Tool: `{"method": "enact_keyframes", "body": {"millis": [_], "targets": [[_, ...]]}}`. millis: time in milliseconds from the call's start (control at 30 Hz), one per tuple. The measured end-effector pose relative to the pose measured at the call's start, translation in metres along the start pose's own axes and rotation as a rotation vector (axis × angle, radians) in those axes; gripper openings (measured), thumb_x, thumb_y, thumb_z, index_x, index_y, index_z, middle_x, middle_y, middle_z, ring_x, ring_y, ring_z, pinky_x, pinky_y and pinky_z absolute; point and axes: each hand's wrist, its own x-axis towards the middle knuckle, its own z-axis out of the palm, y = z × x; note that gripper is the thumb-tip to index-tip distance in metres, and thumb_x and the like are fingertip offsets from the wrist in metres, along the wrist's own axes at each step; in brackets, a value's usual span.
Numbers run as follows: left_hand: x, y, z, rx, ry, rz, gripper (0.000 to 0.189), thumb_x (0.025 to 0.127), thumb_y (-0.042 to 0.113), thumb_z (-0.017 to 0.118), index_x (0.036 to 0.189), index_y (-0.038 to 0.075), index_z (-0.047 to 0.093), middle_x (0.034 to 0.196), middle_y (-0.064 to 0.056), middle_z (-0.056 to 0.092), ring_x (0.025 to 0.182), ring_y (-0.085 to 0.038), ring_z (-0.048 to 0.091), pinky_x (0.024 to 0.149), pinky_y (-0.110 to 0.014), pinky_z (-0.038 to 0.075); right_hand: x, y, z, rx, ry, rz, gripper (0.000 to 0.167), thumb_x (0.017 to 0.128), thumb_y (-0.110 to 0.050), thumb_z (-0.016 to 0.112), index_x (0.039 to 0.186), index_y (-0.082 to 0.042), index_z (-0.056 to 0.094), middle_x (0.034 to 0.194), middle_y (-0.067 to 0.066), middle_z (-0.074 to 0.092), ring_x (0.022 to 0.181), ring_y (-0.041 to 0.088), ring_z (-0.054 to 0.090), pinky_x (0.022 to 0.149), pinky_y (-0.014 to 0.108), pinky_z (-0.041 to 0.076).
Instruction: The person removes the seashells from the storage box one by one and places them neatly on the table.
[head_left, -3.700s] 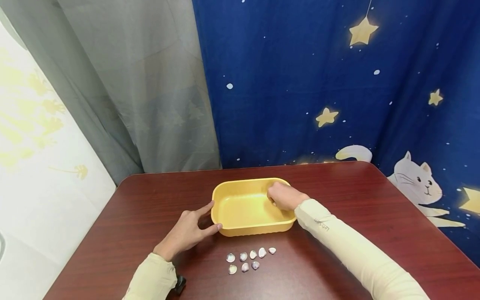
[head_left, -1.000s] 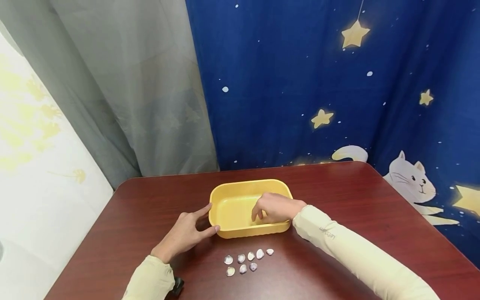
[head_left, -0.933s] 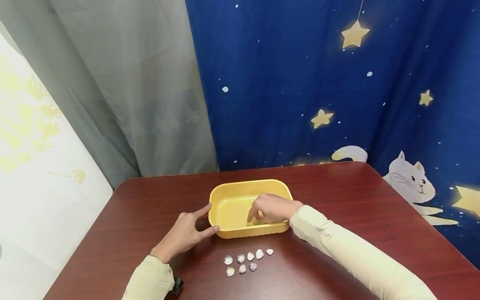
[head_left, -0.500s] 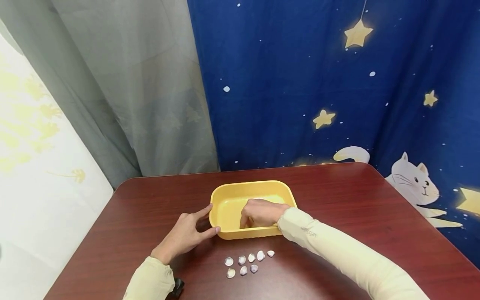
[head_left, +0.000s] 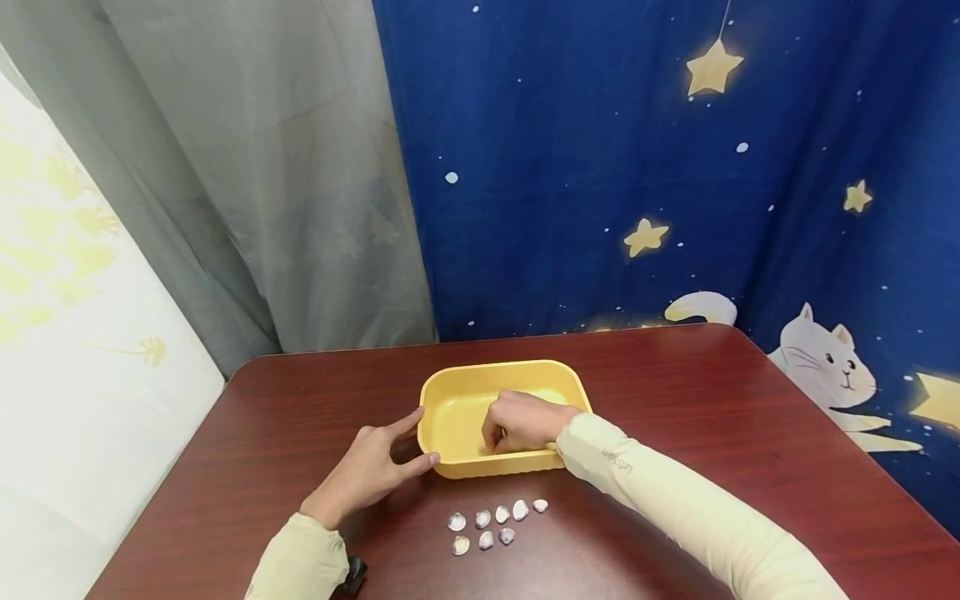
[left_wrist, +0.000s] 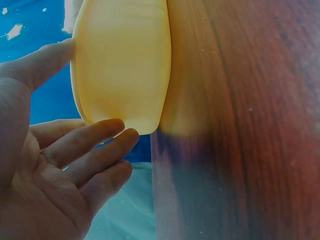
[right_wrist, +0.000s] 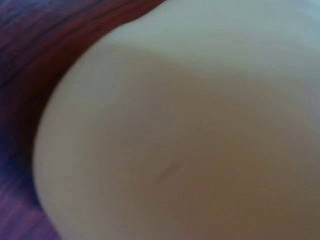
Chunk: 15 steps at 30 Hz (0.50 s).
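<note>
A yellow plastic basin [head_left: 460, 375] stands on the table, its outer wall [left_wrist: 120, 60] filling the upper part of the left wrist view. My left hand [head_left: 370, 469] rests against its left end, thumb at the near corner and forefinger higher up the same end. Those fingers are fairly straight and loosely spread. Inside the basin, towards the near wall, is my right hand [head_left: 527, 420] with bent fingers pointing down. What its fingertips touch or hold is hidden. Several small pale and purplish seashells [head_left: 486, 540] lie in two rows in front of the basin.
The dark red wooden table [head_left: 300, 392] ends at a back edge before a grey and a blue star-patterned curtain [head_left: 562, 167]. A white patterned surface [head_left: 90, 333] borders the left side. A small black object [head_left: 356, 575] sits by the left sleeve.
The right hand has moved from the basin's right end leftwards to its near middle, then risen slightly with fingers more bent. Left hand, basin and seashells keep their places.
</note>
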Motion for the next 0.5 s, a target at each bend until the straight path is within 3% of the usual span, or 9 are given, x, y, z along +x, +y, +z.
{"method": "enact_keyframes", "body": {"millis": [367, 500], "targets": [[-0.001, 0.001, -0.001, 0.002, -0.002, 0.01, 0.08, 0.085, 0.052, 0.075, 0.149, 0.01, 0.05, 0.135, -0.008, 0.066, 0.125, -0.022, 0.064, 0.102, -0.044, 0.054, -0.011, 0.009, -0.014, 0.131, 0.064, 0.08, 0.014, 0.082, -0.015, 0.082, 0.07, -0.016, 0.075, 0.061, -0.013, 0.064, 0.057, -0.003, 0.05, 0.055, 0.015, 0.043], [0.0, 0.001, -0.001, 0.003, -0.01, 0.006, 0.08, 0.086, 0.052, 0.074, 0.149, 0.01, 0.049, 0.136, -0.009, 0.066, 0.126, -0.022, 0.064, 0.103, -0.044, 0.053, -0.016, 0.007, -0.021, 0.189, 0.057, 0.127, 0.013, 0.083, -0.015, 0.082, 0.072, -0.015, 0.075, 0.064, -0.006, 0.069, 0.054, -0.001, 0.052, 0.055, 0.017, 0.045]]}}
